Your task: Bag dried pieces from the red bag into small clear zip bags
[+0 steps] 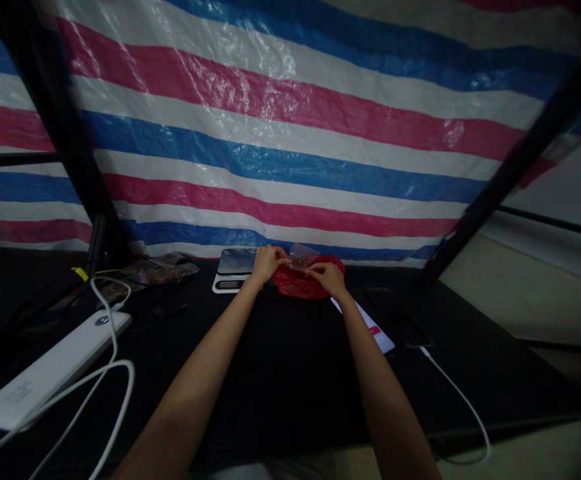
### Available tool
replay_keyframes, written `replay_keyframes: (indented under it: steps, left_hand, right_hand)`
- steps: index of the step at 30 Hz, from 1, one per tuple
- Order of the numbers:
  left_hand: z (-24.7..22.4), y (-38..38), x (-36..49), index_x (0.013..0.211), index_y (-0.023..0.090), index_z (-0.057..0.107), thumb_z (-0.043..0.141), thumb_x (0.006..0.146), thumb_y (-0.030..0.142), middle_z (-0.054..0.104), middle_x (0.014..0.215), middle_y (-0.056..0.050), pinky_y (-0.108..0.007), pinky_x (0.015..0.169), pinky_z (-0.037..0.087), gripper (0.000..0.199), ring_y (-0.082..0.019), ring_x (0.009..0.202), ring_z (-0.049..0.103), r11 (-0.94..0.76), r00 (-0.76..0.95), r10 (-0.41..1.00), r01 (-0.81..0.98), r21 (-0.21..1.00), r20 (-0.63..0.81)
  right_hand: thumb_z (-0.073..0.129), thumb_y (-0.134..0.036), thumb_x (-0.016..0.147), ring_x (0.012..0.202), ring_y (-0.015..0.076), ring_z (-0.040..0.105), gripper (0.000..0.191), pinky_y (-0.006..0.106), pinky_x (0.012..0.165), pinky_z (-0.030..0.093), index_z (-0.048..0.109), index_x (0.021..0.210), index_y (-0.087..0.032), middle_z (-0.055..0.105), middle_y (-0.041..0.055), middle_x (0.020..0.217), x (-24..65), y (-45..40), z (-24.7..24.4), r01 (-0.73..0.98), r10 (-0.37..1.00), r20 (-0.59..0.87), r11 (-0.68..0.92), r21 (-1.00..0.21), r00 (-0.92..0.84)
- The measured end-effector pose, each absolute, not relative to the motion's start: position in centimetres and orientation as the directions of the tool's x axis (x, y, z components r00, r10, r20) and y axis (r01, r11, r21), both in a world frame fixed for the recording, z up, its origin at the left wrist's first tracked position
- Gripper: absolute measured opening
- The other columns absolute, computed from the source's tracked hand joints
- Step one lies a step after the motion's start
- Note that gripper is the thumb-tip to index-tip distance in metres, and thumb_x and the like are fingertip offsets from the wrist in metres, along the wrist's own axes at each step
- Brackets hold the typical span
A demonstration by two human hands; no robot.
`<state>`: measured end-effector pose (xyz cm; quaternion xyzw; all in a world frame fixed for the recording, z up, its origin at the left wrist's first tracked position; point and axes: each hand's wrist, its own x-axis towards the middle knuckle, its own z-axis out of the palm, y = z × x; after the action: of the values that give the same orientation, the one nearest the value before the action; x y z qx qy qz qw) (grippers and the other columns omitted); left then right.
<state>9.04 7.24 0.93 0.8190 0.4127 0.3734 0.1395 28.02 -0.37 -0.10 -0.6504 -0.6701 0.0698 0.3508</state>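
Observation:
Both hands meet over a red plastic bag (300, 288) near the back of the black table. Between them is a small clear plastic bag (302, 252) with something brownish in its lower part, too small to make out. My left hand (268, 261) pinches the bag's left side, fingers closed. From the other side my right hand (326, 275) grips it, fingers also closed. Just left of my left hand stands a white kitchen scale (228, 285) with a dark, shiny platform (235, 261). A phone with a lit screen (370, 327) lies partly under my right forearm.
A white power bank (55, 367) with looping white cables lies at the left. Behind it are clear bags of brown pieces (163, 270). A dark phone (400, 317) on a white cable (458, 393) lies right. Striped sheeting (280, 160) hangs behind, between black poles (510, 160).

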Motion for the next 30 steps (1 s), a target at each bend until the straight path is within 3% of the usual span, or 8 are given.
replay_keyframes:
  steps: [8,30]
  left_hand:
    - [0.92,7.22,9.06,0.072,0.019,0.068,0.065,0.069,0.033,0.068,0.074,-0.001,-0.024,0.069,0.039,0.014,-0.015,0.071,0.059,-0.628,0.399,0.776,0.565,0.536,0.488]
    - [0.58,7.28,9.11,0.070,0.017,0.066,0.063,0.072,0.033,0.067,0.072,-0.001,-0.023,0.068,0.039,0.016,-0.014,0.069,0.059,-0.652,0.417,0.757,0.530,0.542,0.504]
  right_hand:
    - [0.059,-0.039,0.073,0.076,0.0176,0.062,0.017,0.026,0.072,0.042,0.070,0.078,-0.026,0.069,-0.0007,0.078,27.40,-0.14,-0.42,0.892,0.883,0.465,0.157,-0.423,0.065]
    - [0.057,-0.038,0.074,0.077,0.0185,0.062,0.020,0.027,0.073,0.043,0.069,0.078,-0.023,0.069,0.0009,0.080,27.26,-0.22,-0.16,0.876,0.863,0.502,0.200,-0.439,0.054]
